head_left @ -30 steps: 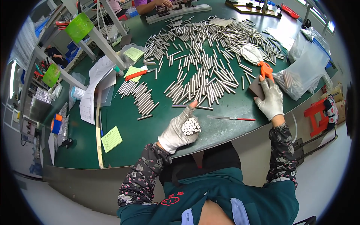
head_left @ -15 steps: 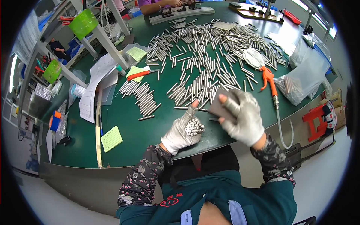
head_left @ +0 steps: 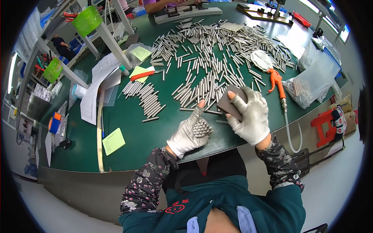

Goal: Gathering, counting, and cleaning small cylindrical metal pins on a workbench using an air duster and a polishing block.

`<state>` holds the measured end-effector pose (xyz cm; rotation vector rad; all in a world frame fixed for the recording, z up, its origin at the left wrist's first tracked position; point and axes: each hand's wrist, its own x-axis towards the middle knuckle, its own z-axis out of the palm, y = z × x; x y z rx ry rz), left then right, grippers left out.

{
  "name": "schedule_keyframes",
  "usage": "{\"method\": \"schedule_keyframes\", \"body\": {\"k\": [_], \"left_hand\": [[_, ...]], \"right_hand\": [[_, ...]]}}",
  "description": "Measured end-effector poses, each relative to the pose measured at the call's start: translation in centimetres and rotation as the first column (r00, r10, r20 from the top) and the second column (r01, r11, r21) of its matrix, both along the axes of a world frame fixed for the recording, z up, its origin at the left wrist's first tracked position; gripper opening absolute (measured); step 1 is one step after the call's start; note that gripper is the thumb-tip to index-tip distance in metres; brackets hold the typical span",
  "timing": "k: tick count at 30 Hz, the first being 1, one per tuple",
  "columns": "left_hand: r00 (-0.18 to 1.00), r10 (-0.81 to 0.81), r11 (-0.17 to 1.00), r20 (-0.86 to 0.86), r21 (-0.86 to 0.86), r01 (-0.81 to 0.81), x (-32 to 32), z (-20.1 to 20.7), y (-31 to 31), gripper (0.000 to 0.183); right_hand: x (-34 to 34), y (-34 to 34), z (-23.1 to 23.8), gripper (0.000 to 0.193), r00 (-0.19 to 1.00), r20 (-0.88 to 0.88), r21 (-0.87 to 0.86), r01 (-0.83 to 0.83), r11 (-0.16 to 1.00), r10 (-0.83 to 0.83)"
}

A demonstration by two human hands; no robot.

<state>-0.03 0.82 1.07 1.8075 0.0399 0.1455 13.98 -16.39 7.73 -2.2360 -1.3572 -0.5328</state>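
Observation:
My left hand, in a pale glove with bare fingertips, is closed round a bundle of metal pins, their round ends facing up. To its right my right hand, gloved alike, grips a dark brown flat block that looks like a sanding pad. The block is held above the table, apart from the bundle. Just beyond both hands lies a big spread of loose metal pins. A smaller group of pins lies in rough rows on the left.
An orange air gun with a pale hose lies at the right, beside plastic bags. A red-handled knife rests on yellow paper. A yellow-green note pad lies front left. Shelf posts rise at left. Another person's arm is across the table.
The bundle's pin ends have tilted a little and catch the light differently. My right hand with the block has shifted slightly; both hands keep their hold.

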Motion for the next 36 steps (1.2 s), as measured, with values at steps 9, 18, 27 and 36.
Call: {"method": "schedule_keyframes", "body": {"k": [9, 18, 27, 36], "left_hand": [[0.985, 0.032, 0.999, 0.169, -0.028, -0.028, 0.3, -1.4, -0.5, 0.105], [0.96, 0.026, 0.994, 0.279, 0.095, -0.055, 0.5, -1.0, -0.3, 0.106], [0.969, 0.033, 0.999, 0.245, 0.032, -0.042, 0.7, -1.2, -0.5, 0.111], [0.961, 0.01, 0.987, 0.276, 0.152, -0.054, 0.4, 0.6, -0.7, 0.11]], "right_hand": [[-1.3, -0.1, 0.3, 0.051, 0.995, 0.017, -0.012, -0.097, 0.995, 0.097], [-2.7, 0.1, 0.2, 0.055, 0.923, -0.111, -0.045, -0.375, 0.926, 0.369], [-4.1, 0.6, 0.3, 0.051, 0.908, -0.197, -0.066, -0.389, 0.919, 0.37], [-3.0, 1.5, -0.6, 0.053, 0.959, -0.106, -0.043, -0.27, 0.962, 0.264]]}}
